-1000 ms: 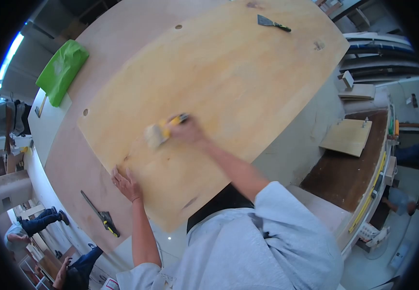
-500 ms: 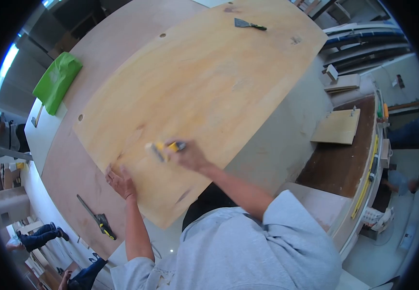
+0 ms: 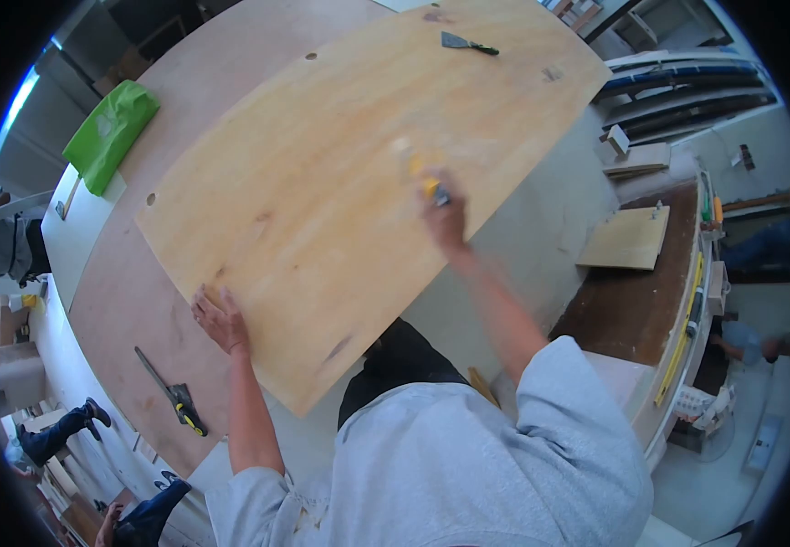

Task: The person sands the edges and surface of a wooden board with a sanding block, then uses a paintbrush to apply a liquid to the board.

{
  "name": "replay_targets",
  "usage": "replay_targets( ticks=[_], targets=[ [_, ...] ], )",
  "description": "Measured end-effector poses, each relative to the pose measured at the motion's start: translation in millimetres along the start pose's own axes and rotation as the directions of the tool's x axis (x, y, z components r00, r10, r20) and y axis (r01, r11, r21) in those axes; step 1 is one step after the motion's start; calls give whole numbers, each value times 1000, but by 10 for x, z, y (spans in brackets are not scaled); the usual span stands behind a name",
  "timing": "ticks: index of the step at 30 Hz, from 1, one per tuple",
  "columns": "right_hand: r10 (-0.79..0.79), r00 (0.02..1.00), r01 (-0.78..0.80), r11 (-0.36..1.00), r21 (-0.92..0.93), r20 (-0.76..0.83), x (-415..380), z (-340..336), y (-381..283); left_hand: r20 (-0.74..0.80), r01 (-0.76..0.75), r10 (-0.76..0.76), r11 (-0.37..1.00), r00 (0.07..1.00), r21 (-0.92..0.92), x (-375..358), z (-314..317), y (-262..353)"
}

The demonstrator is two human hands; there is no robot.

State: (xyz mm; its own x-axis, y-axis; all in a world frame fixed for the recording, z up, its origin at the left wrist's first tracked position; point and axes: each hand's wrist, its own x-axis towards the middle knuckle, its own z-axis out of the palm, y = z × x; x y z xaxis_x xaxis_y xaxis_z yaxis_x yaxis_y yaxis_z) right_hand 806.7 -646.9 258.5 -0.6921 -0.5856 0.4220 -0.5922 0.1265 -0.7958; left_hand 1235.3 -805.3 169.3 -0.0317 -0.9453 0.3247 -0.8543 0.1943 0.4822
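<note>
A large plywood board (image 3: 322, 228) lies on the table and fills the middle of the view. My left hand (image 3: 220, 319) rests flat on its near left edge, fingers spread. Out over the board's right half, my right hand (image 3: 447, 217) is closed round a brush-like tool (image 3: 433, 189) with a yellow-and-black handle; its pale head is smeared by motion and points away from me. At the board's far end lies a putty knife (image 3: 470, 44) with a dark handle. A black-and-yellow bar clamp (image 3: 176, 397) is on the table left of my left hand.
The pinkish tabletop (image 3: 126, 301) runs along the board's left side. A green bag (image 3: 111, 137) lies at its far left. On the right stands a brown bench (image 3: 627, 301) bearing a small wooden panel (image 3: 625, 239). People's legs (image 3: 58, 433) show at lower left.
My right hand has swept the tool forward and to the right across the board, arm more outstretched. My left hand keeps its place on the board's edge. The view has shifted slightly.
</note>
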Motion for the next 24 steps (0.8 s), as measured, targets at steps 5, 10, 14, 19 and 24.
replay_targets(
  ticks=[5,10,14,19,24],
  targets=[
    [120,668,-484,820,306,735,-1492,702,-942,30,26,-25,999,999,-47,21,10,-41],
    [280,601,-698,641,321,749,-1187,537,104,41,-85,88,994,995,-69,-175,89,-277],
    [406,838,-494,848,193,366,75,-496,843,66,-16,35,964,997,-265,-832,-192,2],
    [150,988,-154,981,-114,-47,602,-842,785,142,106,-55,916,988,-387,-1851,-574,728],
    [92,879,-309,857,413,468,-685,-33,245,171,207,-143,868,975,-451,-2279,-508,1385]
  ],
)
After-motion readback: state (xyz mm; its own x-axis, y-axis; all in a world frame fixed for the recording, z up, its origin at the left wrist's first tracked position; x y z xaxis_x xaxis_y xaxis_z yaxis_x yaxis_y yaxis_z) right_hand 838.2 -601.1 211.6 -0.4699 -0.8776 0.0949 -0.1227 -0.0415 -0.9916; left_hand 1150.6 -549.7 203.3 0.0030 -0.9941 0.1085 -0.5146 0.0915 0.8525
